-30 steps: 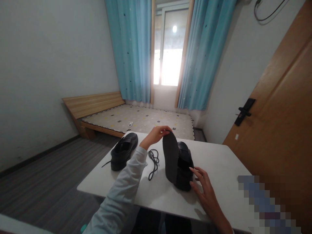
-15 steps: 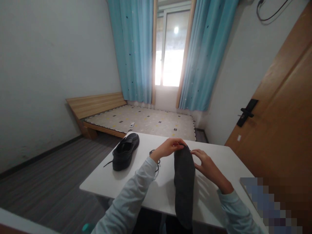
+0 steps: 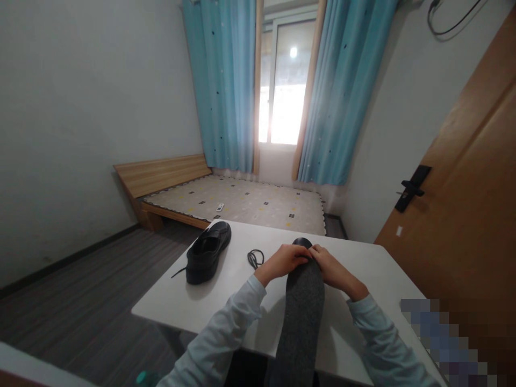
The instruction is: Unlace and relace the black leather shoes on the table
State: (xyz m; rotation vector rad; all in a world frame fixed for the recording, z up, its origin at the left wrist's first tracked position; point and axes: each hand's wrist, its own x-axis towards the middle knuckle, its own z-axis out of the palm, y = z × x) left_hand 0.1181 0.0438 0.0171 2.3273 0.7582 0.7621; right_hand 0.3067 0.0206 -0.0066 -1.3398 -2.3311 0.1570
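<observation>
A long grey insole (image 3: 302,317) stretches from the white table (image 3: 161,306) toward me, its near end past the table edge. My left hand (image 3: 287,259) has its fingers closed on the left side of its far end. From the other side, my right hand (image 3: 332,269) pinches the same end, fingers nearly meeting the left ones. Just beyond them shows the rounded tip of a black shoe (image 3: 302,242), the rest of it hidden by the insole and hands. A second black shoe (image 3: 208,251) stands at the table's left, a lace trailing from it.
A coiled black shoelace (image 3: 255,259) lies between the second shoe and my left hand. Behind the table is a low bed (image 3: 242,201) with a small white object on it. A wooden door (image 3: 463,161) is on the right, blue curtains (image 3: 229,91) at the back.
My hands have come together on the insole's far end, which has shifted nearer to me. The black shoe tip now shows beyond it, and the coiled lace is uncovered.
</observation>
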